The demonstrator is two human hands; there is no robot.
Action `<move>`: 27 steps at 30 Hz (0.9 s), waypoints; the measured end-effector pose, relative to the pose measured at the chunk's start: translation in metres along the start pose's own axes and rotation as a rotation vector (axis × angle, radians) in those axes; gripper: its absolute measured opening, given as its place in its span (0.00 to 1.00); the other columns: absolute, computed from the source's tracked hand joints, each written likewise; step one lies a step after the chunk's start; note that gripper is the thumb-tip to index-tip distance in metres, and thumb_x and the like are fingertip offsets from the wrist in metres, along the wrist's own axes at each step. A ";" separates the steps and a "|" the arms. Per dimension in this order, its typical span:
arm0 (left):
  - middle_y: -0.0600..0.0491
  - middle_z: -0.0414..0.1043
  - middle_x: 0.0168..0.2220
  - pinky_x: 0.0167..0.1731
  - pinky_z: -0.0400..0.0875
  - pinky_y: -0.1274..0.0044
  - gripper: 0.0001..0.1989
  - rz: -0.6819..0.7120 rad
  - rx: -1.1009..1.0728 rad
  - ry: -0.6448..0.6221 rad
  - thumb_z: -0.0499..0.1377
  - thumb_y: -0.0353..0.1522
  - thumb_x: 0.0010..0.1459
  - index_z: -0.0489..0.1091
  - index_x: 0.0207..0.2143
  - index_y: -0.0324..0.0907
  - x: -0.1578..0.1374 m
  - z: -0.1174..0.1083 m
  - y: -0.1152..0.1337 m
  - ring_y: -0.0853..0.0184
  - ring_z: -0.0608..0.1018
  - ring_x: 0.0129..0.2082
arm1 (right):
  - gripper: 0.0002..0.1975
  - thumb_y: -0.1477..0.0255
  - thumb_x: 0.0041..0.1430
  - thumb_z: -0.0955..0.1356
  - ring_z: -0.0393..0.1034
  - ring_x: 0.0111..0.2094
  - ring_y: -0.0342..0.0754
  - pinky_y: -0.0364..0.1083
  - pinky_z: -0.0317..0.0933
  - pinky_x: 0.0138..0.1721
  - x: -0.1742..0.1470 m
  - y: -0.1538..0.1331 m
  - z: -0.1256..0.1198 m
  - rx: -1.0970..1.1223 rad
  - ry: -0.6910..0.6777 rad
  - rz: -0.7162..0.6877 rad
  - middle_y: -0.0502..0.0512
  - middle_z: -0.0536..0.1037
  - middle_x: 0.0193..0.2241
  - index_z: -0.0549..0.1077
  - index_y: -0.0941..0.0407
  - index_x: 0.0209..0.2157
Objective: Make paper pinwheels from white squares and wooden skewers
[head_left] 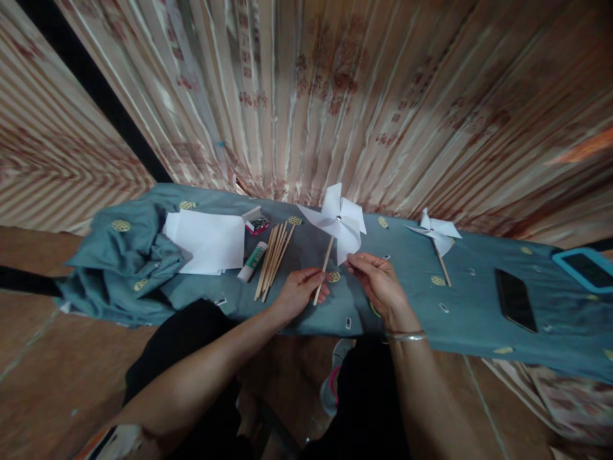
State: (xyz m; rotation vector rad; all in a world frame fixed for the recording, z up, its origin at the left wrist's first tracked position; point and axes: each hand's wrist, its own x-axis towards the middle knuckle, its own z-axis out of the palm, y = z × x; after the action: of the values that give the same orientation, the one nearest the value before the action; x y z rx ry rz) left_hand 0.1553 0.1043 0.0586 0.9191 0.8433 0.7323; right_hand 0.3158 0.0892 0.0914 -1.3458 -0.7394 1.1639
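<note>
A white paper pinwheel (339, 220) with a shiny pin at its centre stands tilted on a thin wooden stick. My left hand (304, 291) is closed around the lower part of that stick. At the pinwheel's lower blade, my right hand (378, 278) has its thumb and forefinger pinched together at the paper tip. Just left of my left hand lie several loose wooden sticks (272, 260) in a bundle. Beside them rests a green and white glue stick (252, 262). Farther right, a second paper pinwheel (433, 231) lies on the cloth.
A stack of white paper (213, 241) and an open small box of pins (257, 223) lie to the left. A dark phone (514, 300) and a blue-framed device (587, 268) are at the right. Teal cloth (469, 319) covers the table; a patterned curtain (306, 96) hangs behind.
</note>
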 end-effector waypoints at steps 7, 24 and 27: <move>0.56 0.69 0.19 0.21 0.64 0.81 0.16 -0.011 -0.004 0.000 0.63 0.42 0.49 0.73 0.30 0.37 0.001 0.000 -0.001 0.74 0.69 0.17 | 0.13 0.61 0.34 0.78 0.69 0.24 0.44 0.44 0.63 0.29 -0.002 0.000 0.003 -0.005 -0.034 0.010 0.50 0.78 0.21 0.76 0.54 0.19; 0.56 0.70 0.20 0.21 0.65 0.81 0.16 -0.005 -0.027 -0.016 0.63 0.42 0.49 0.73 0.31 0.36 0.000 0.000 -0.004 0.74 0.70 0.17 | 0.12 0.62 0.34 0.78 0.66 0.23 0.40 0.41 0.59 0.29 -0.004 0.003 0.014 0.001 -0.077 0.048 0.48 0.77 0.20 0.77 0.54 0.17; 0.56 0.70 0.19 0.21 0.65 0.81 0.17 -0.006 -0.021 -0.014 0.63 0.43 0.49 0.73 0.31 0.36 0.000 0.000 -0.004 0.74 0.69 0.17 | 0.15 0.59 0.36 0.78 0.64 0.22 0.40 0.42 0.58 0.28 -0.003 0.005 0.013 -0.075 -0.089 0.022 0.48 0.76 0.19 0.76 0.55 0.17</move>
State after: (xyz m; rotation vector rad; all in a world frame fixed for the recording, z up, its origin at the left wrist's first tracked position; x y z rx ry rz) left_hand 0.1562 0.1027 0.0546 0.9014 0.8246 0.7277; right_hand 0.3020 0.0905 0.0891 -1.3740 -0.8412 1.2298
